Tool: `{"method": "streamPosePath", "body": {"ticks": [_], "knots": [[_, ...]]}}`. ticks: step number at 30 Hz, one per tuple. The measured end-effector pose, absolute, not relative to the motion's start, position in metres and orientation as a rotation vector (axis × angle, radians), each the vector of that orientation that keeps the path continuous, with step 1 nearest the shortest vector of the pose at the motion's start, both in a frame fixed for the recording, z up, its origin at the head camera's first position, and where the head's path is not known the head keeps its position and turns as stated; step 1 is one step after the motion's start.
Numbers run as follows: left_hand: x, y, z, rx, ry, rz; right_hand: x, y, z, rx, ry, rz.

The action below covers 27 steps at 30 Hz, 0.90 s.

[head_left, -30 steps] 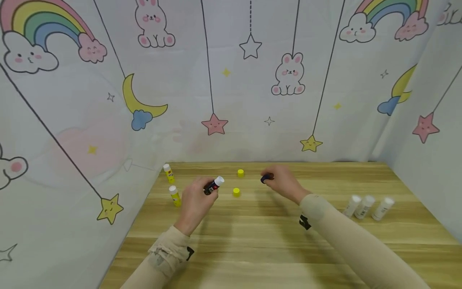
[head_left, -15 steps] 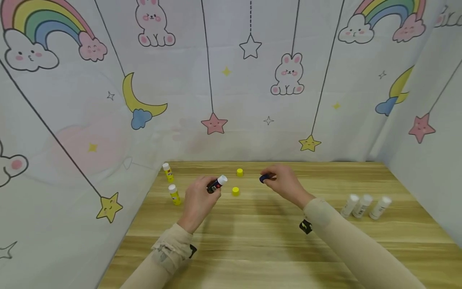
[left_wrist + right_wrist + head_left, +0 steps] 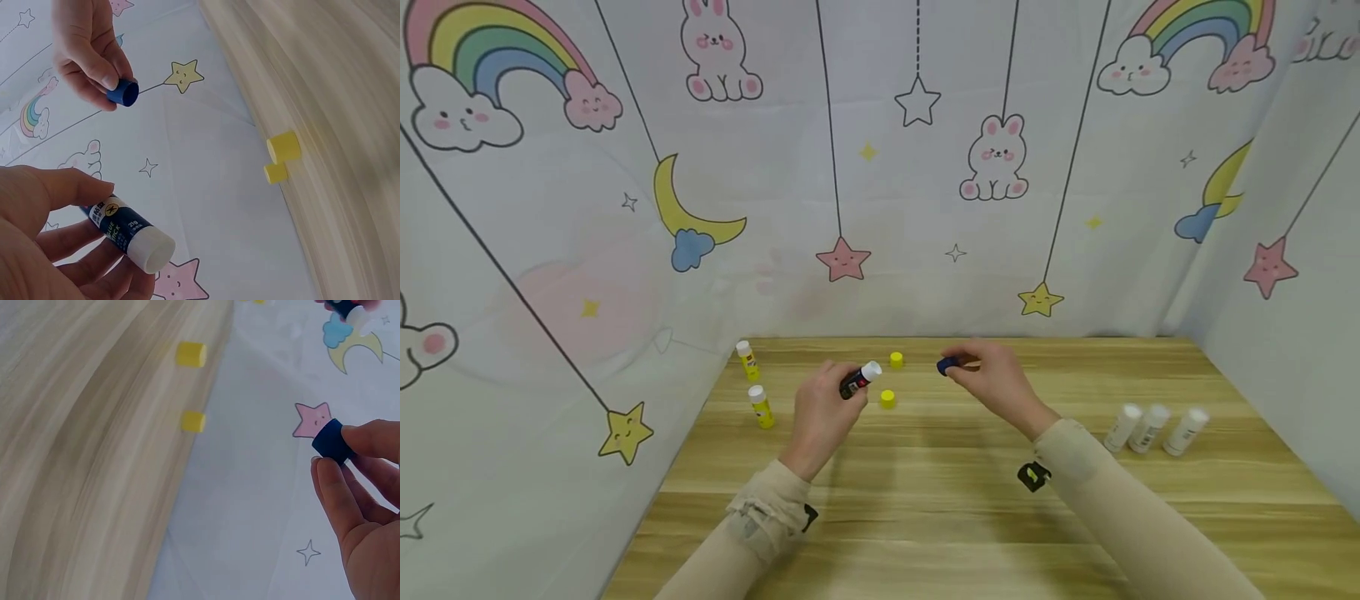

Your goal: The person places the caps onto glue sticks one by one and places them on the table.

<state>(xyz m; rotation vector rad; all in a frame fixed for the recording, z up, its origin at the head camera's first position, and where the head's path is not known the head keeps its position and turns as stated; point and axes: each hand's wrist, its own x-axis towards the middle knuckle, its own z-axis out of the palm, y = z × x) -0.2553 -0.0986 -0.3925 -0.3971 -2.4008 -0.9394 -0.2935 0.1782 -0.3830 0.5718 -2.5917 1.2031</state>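
Observation:
My left hand [image 3: 825, 417] grips a dark blue glue stick [image 3: 128, 231] above the table, its uncapped white end tilted up to the right. The left wrist view shows the label reading "glue stick" and 21g. Across from it, my right hand [image 3: 1000, 383] pinches a dark blue cap [image 3: 333, 442] between thumb and fingertips. Cap and glue stick are apart, with a gap between the hands. Below that gap, two yellow caps stand on the table: a nearer yellow cap [image 3: 887, 399] and a farther yellow cap [image 3: 897, 360].
Two yellow glue sticks with white tops, one nearer [image 3: 761, 407] and one farther [image 3: 747, 361], stand uncapped at the table's left. Three white tubes [image 3: 1148, 429] stand at the right. A patterned curtain [image 3: 925, 208] borders the wooden table [image 3: 925, 517] behind and on both sides.
My left hand has moved slightly right with the glue stick. The right hand keeps its pinch on the blue cap and has shifted only a little. The head view has drifted slightly.

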Motion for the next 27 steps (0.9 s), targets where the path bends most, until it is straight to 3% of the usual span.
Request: {"method": "streamPosePath", "body": {"ticks": [27], "knots": [[-0.261,-0.057,-0.396,-0.469,-2.358,-0.932,-0.273,0.17,-0.372,0.623,-2.429,1.307]]}}
